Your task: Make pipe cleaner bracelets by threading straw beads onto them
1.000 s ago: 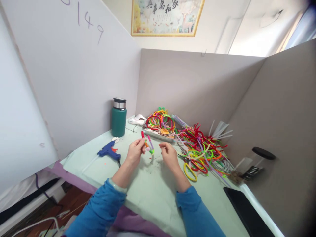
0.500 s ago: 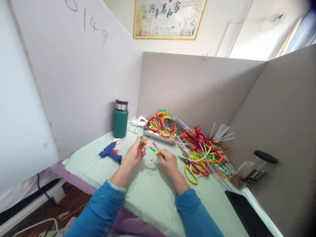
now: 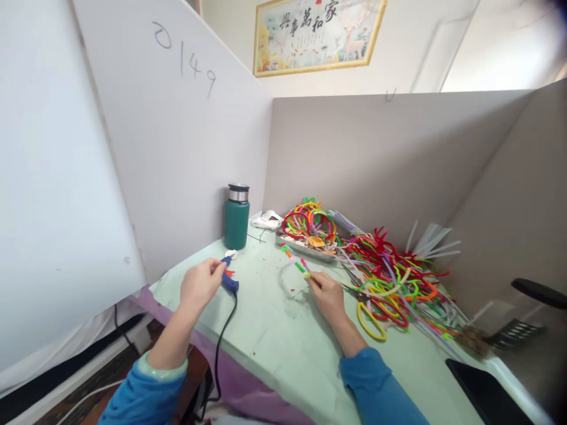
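My left hand (image 3: 201,286) has come down over a blue hot glue gun (image 3: 230,283) lying at the left of the table. Its fingers are closed at the gun's body and hide most of it; the handle, a bit of the red trigger and the black cord show past them. My right hand (image 3: 326,292) pinches one end of a thin multicoloured pipe cleaner piece (image 3: 295,260), green, orange and pink, with a purple-pink tip beside it. The piece points up and left, above the table.
A metal tray (image 3: 305,251) with pipe cleaner rings stands at the back. To its right lie a heap of coloured pipe cleaners (image 3: 385,260) and yellow-handled scissors (image 3: 370,321). A green bottle (image 3: 237,224) stands back left; a black flat object (image 3: 482,389) lies front right.
My left hand has let go of the pipe cleaner piece and moved left onto the glue gun. My right hand still holds the piece. The view has turned slightly left.
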Available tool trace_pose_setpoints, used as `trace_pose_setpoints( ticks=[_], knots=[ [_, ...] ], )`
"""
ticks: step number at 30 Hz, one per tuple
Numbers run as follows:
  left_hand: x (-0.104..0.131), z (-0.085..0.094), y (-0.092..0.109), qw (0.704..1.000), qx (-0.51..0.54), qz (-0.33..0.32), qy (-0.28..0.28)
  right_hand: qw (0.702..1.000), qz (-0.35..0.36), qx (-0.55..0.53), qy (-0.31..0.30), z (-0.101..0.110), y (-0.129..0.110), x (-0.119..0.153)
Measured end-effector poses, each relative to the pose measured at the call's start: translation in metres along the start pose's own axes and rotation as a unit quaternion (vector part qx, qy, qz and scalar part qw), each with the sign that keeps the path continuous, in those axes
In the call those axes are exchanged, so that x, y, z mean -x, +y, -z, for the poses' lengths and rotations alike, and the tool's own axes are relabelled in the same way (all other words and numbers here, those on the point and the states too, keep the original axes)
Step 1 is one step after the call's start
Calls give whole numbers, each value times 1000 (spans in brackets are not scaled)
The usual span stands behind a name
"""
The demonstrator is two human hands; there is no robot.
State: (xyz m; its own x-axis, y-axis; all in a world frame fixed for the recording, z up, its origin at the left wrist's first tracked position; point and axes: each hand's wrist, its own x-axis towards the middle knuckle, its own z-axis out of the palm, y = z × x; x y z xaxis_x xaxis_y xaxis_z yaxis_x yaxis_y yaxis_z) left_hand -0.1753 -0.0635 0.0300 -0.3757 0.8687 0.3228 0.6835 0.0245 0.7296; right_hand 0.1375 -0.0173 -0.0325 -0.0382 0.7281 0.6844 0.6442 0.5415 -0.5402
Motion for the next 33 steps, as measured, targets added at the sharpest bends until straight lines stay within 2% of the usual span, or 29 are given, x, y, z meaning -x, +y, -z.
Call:
trace_pose_setpoints(
  ticks=[3,6,10,14,17,21,24,27,33],
  knots=[
    [10,-3,-6,985,-165,-25,-45,1000,-8,5,-5,-1,1,1],
    [19,-16,-6,971,-231,-36,-57,1000,-10,6,-11,-1,1,2],
    [16,-20,-8,967,-252,-38,-13,1000,-10,10,-11,0,1,2],
    [-3,-4,-22,961,-258,-96,22,1000,-8,15,-13,0,0,2],
    [-16,8,-39,965,-251,-80,0,1000,-9,18,-16,0,0,2],
    [-21,13,-55,968,-233,-58,-74,999,-6,22,-25,-1,-1,2],
    [-18,10,-54,961,-255,-80,-75,999,-4,22,-28,-1,-1,2],
    [-16,6,-47,948,-303,-58,-80,999,-5,21,-24,0,-1,2],
    [-23,7,-40,924,-354,-46,-136,999,-9,25,-29,-1,-2,2]
  ],
)
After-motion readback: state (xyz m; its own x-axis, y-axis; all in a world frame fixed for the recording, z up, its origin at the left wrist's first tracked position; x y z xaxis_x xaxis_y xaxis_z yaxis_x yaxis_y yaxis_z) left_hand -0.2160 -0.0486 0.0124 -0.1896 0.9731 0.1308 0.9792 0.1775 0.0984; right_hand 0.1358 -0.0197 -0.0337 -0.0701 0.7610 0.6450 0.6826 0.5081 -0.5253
